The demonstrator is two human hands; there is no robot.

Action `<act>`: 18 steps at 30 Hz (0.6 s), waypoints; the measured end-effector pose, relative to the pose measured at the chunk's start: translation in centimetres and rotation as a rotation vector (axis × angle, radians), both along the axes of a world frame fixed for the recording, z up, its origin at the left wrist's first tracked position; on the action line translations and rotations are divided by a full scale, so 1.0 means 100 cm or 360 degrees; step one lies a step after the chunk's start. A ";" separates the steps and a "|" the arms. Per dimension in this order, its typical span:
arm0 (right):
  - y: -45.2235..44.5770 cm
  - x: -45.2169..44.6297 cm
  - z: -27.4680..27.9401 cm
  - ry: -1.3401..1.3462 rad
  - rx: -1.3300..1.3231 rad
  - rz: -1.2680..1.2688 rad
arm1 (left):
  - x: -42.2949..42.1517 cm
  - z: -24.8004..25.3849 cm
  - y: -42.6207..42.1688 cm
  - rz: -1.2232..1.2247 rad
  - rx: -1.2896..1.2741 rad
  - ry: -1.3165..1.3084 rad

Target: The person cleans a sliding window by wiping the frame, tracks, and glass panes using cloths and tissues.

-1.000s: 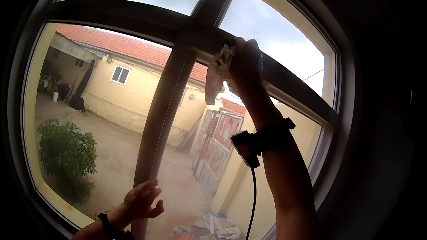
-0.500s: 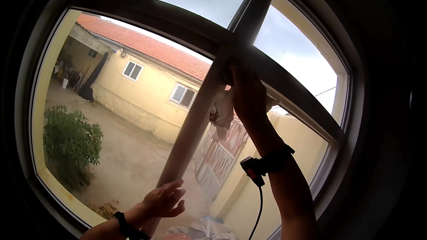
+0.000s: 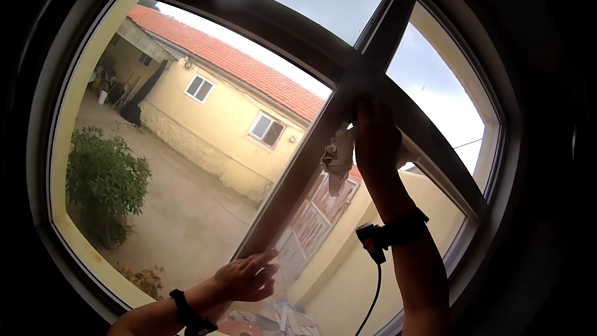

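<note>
My right hand [image 3: 377, 130] is raised to the upper part of the window frame [image 3: 364, 74], close to where the bars cross. Its fingers are closed on a crumpled whitish cloth [image 3: 339, 157], which hangs out on both sides of the hand. The fingertips are dark against the frame and partly hidden. Lower down, my left hand [image 3: 245, 279] is by the upright bar [image 3: 292, 193], its fingers loosely bent and apart, with nothing in them. Whether it touches the bar I cannot tell.
Both wrists wear black straps; a cable [image 3: 378, 295] hangs from the device [image 3: 371, 239] on the right one. Through the glass are a green bush [image 3: 106, 180], a yellow house [image 3: 230, 109], a metal gate [image 3: 311, 224] and a pile of debris [image 3: 286, 318].
The view has shifted, so the window and yard sit further right and the lower panes lower. My right hand stays near the crossing with the cloth; my left hand stays by the upright bar.
</note>
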State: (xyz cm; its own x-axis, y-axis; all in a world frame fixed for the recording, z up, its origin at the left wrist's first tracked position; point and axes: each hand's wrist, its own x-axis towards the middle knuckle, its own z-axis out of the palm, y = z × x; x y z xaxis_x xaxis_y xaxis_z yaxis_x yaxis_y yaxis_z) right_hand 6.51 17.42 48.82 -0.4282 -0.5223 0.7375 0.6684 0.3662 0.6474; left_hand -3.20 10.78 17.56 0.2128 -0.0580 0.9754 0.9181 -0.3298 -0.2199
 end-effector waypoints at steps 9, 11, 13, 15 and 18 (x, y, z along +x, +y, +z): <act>0.013 0.021 0.006 -0.0099 -0.0216 -0.0054 | -0.001 -0.002 0.000 0.0090 -0.0045 -0.0005; 0.015 0.039 0.003 -0.0076 -0.0195 -0.0073 | 0.000 0.000 0.001 0.0085 -0.0019 -0.0001; 0.014 0.054 -0.002 -0.0040 -0.0132 -0.0054 | 0.000 -0.001 0.002 0.0003 -0.0078 -0.0012; 0.004 0.053 -0.006 -0.0020 -0.0005 -0.0086 | 0.000 0.000 0.002 0.0013 -0.0046 0.0010; -0.008 0.034 -0.008 -0.0043 0.0214 -0.0259 | 0.001 -0.001 0.001 0.0031 -0.0031 0.0035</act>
